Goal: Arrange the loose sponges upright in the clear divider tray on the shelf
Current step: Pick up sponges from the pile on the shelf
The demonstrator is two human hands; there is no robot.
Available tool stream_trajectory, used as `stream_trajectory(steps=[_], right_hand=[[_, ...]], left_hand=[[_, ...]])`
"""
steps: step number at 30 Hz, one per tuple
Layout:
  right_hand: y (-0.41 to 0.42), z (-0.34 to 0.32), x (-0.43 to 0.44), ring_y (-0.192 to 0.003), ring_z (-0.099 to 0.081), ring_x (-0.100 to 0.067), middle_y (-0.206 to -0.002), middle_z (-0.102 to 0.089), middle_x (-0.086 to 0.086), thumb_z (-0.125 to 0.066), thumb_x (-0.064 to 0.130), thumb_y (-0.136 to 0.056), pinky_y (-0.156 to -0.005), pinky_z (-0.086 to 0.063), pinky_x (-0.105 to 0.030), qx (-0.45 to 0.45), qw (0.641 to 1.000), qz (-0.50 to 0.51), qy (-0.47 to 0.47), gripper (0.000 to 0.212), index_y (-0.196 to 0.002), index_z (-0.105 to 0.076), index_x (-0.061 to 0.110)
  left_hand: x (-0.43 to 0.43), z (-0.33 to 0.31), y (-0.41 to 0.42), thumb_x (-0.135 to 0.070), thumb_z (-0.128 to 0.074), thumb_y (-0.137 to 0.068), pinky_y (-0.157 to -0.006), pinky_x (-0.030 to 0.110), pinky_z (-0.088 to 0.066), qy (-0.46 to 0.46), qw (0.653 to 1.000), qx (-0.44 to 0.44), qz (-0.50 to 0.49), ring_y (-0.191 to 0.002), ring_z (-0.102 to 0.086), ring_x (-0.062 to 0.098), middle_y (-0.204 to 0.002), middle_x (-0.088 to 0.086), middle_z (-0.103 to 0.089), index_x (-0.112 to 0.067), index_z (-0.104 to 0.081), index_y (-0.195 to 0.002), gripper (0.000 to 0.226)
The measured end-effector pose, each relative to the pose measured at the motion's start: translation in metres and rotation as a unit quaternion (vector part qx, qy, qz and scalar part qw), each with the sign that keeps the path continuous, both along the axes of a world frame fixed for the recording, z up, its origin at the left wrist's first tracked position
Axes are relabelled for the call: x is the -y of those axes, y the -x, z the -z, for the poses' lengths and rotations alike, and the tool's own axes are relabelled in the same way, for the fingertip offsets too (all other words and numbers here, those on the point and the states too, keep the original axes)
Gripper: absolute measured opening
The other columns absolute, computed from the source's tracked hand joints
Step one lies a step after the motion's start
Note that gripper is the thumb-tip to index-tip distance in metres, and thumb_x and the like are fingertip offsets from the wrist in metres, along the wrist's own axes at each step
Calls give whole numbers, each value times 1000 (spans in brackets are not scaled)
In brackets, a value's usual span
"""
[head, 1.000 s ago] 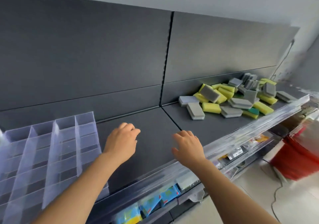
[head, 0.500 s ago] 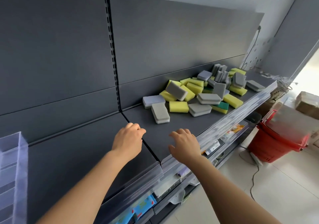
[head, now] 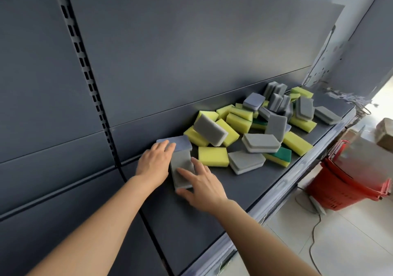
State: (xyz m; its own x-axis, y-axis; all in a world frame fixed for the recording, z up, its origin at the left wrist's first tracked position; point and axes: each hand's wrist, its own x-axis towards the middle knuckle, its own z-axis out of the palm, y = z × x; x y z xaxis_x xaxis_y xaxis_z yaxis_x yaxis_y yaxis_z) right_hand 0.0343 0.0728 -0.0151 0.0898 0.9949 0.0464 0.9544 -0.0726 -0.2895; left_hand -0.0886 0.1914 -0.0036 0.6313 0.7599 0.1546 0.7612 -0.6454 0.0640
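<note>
Dark grey shelf [head: 255,180], slotted back panel [head: 191,52] behind. Contents: loose sponges [head: 260,143], yellow, grey and one green-faced, heaped flat and tilted toward the shelf's right end. Left hand [head: 156,161]: fingers straight, tips resting on a blue-grey sponge [head: 182,143] at the pile's near edge. Right hand [head: 202,185]: fingers spread, lying flat on a grey sponge [head: 179,161] touching the first; thumb at its near end, possibly hooked under, too blurred to tell. Red baskets [head: 350,182] stacked on tiled floor [head: 340,250], right.
</note>
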Motion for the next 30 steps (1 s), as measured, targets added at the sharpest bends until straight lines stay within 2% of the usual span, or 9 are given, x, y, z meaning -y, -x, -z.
stream_trajectory(steps=[4,8,13,18,20,22,25,28,30], right_hand=[[-8,2,-10,-114,-47,-24,-137,-40,-2,-55,69,-77,-82,-46,-32,-32,998,27,-41,59,-111,-57,21],[-14,1,-16,-89,-53,-20,-107,-48,3,-63,60,-77,-63,-39,-29,-45,994,69,-65,46,-90,-54,17],[-18,0,-11,-98,-49,-20,-106,-48,1,-66,54,-72,-70,-38,-29,-88,993,77,-2,62,-119,-42,23],[-27,-2,-5,-120,-42,-25,-128,-47,-3,-69,49,-66,-96,-38,-33,-146,984,63,74,87,-138,-30,20],[-29,-2,1,-117,-42,-23,-126,-45,-2,-70,50,-65,-95,-38,-31,-182,977,65,85,86,-136,-34,18],[-29,-6,7,-103,-45,-15,-116,-42,2,-71,49,-65,-85,-39,-28,-237,966,62,77,78,-131,-42,18],[-22,-13,14,-97,-47,-11,-116,-44,5,-75,40,-67,-83,-39,-25,-346,936,49,30,72,-129,-44,22],[-7,-20,26,-104,-54,-12,-116,-55,6,-80,39,-66,-88,-48,-31,-456,890,12,9,69,-124,-45,31],[7,-24,35,-103,-55,-8,-113,-57,11,-82,41,-65,-86,-49,-29,-498,867,-18,14,68,-122,-46,37]], left_hand=[[-15,7,-8,-2,-48,-87,-104,34,-33,41,999,-21,-13,-140,-22,19,-155,0,-24,-18,-21,-148,69],[-13,9,-11,-50,-53,-88,-89,35,-37,-35,996,-51,-64,-116,-43,22,-127,0,-48,-19,-33,-139,62],[1,10,-2,-63,-58,-77,-84,32,-36,-38,989,-65,-126,-105,-45,20,-109,0,-48,-20,-55,-109,54],[37,5,4,-51,-50,-83,-81,34,-41,27,985,-21,-169,-103,-53,23,-111,2,-55,-18,-50,-113,45],[57,2,8,-43,-41,-88,-76,36,-44,66,979,39,-189,-98,-55,26,-113,5,-56,-23,-38,-129,46],[79,1,15,-38,-36,-90,-75,36,-46,118,963,125,-209,-98,-55,27,-118,5,-55,-34,-25,-137,48],[112,-1,30,-37,-35,-91,-71,38,-43,207,895,299,-259,-87,-57,26,-105,-3,-58,-48,-19,-137,50],[145,0,47,-29,-35,-94,-66,37,-44,212,832,428,-281,-69,-55,24,-82,-3,-58,-53,-15,-138,54],[165,-1,60,-24,-36,-96,-75,38,-47,215,789,498,-289,-81,-57,19,-95,-6,-60,-57,-25,-131,49]])
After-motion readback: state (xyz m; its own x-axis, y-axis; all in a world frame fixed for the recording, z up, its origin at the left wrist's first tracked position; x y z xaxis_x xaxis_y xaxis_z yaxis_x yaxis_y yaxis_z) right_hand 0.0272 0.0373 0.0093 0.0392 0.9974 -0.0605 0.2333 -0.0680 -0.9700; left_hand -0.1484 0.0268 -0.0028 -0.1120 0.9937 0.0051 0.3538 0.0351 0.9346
